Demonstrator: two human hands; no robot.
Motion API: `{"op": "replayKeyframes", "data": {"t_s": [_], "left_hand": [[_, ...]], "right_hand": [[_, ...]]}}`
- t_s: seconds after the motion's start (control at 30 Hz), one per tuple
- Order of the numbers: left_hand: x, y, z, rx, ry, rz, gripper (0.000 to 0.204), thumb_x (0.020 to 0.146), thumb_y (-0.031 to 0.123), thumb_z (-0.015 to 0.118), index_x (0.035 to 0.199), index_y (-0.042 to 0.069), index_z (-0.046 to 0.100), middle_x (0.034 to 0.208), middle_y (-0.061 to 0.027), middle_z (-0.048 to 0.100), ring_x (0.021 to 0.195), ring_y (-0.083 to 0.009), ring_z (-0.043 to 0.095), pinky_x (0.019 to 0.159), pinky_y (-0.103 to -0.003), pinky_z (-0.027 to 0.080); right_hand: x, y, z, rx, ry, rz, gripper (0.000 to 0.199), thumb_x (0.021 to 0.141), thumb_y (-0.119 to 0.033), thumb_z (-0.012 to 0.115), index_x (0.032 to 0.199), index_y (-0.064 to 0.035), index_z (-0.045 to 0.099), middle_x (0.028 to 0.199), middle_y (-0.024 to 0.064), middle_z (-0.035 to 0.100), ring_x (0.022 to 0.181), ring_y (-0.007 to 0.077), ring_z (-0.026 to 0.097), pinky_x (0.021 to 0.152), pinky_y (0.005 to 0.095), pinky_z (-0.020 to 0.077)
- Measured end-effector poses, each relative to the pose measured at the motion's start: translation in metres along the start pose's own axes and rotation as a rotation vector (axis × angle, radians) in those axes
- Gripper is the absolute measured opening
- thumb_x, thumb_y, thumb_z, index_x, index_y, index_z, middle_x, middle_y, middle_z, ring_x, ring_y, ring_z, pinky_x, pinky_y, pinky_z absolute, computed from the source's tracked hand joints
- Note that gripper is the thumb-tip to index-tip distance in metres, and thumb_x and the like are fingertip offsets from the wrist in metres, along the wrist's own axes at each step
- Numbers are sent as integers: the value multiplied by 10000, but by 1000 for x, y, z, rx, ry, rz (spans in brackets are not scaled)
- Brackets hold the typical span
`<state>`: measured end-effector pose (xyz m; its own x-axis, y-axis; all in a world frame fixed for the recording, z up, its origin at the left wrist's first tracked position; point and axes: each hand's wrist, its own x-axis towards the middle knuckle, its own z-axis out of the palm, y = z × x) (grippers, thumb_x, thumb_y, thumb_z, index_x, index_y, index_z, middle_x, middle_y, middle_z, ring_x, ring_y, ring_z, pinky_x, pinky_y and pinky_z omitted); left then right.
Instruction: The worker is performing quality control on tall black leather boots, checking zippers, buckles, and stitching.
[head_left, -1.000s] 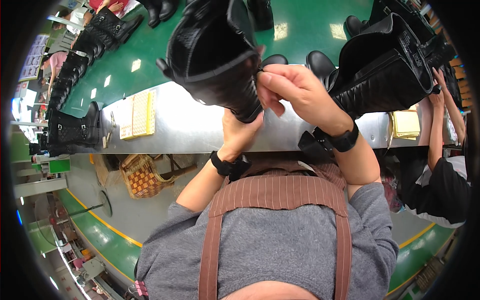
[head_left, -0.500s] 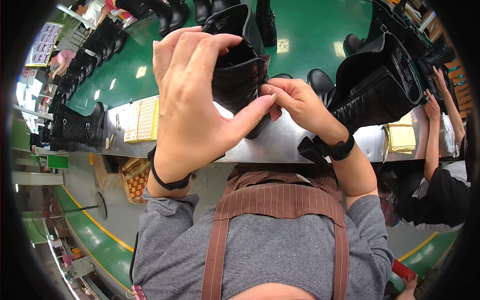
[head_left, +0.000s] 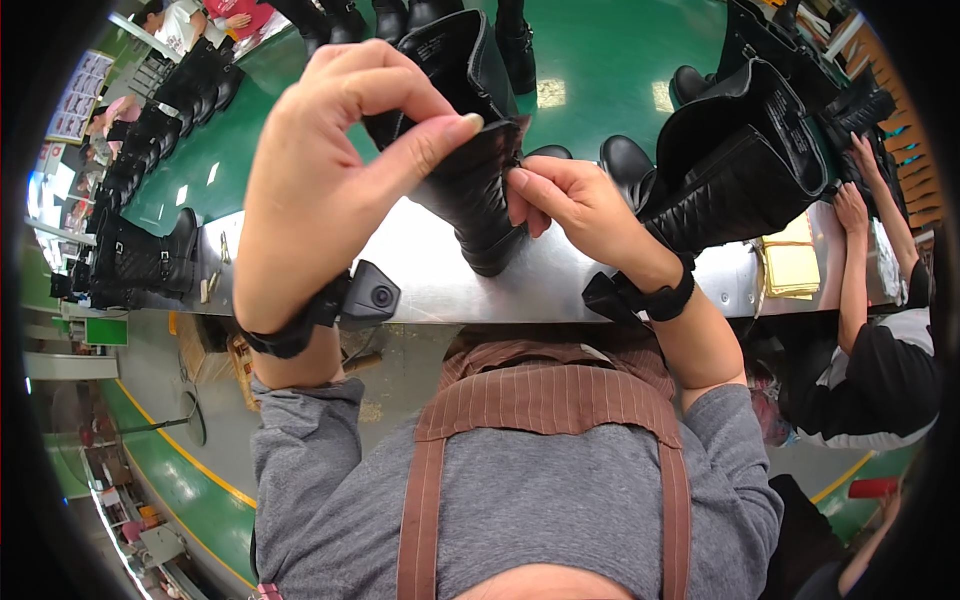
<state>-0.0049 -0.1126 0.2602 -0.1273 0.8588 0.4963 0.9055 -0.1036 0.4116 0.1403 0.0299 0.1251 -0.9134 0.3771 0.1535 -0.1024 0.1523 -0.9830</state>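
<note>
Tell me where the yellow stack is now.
In the head view, the yellow stack lies at right on the metal tabletop, on the near side of the large black boot, right of the right hand.

The bench [head_left: 430,270] is presenting a bright metal strip along its near edge and a glossy green surface [head_left: 600,60] beyond, the latter showing pale reflected patches. On the strip, some small slim items [head_left: 209,288] are lying toward the left near buckled black boots [head_left: 140,255], a yellow stack [head_left: 790,265] is resting toward the right near a wide-topped black boot [head_left: 720,185], and a central black boot [head_left: 465,185] is standing over the metal, sole contact not being discernible. Farther off, more black boots [head_left: 515,45] are standing on the green surface.
</note>
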Motion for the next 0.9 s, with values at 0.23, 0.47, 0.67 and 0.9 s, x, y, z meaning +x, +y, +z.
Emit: {"op": "replayKeyframes", "data": {"t_s": [0.23, 0.47, 0.67, 0.9], "left_hand": [[10, -5, -11, 9, 64, -46, 218, 942, 123, 604, 780, -21, 584, 791, -19, 533, 745, -105, 526, 767, -263, 424], [-10, -51, 21, -362, 531, 260, 134, 1006, 73, 459, 1013, -26, 548, 1017, -84, 563, 908, -131, 540, 845, -271, 428], [-29, -64, 31, -311, 504, 70, 278, 951, 176, 570, 1167, 5, 539, 1253, -111, 524, 1067, -172, 502, 955, -331, 376], [-27, -57, 37, -317, 319, 99, 452, 766, 9, 766, 1153, 77, 542, 1275, -127, 542, 1177, -216, 523, 972, -348, 405]], "right_hand": [[-3, -2, 6, -36, 39, -26, 318, 993, -246, 525, 806, -17, 643, 685, 12, 614, 606, 76, 568, 572, 239, 457], [-58, 5, -5, -269, 95, -80, 221, 927, -199, 615, 1017, 2, 641, 846, 91, 650, 755, 171, 614, 684, 300, 486], [-142, 7, -54, -461, -233, 280, 176, 897, -183, 646, 961, -22, 676, 797, 101, 665, 714, 171, 636, 658, 302, 494], [-183, 37, -166, -1005, 816, 443, 147, 884, -139, 633, 966, -24, 676, 846, 127, 695, 767, 264, 669, 696, 362, 511]]}}
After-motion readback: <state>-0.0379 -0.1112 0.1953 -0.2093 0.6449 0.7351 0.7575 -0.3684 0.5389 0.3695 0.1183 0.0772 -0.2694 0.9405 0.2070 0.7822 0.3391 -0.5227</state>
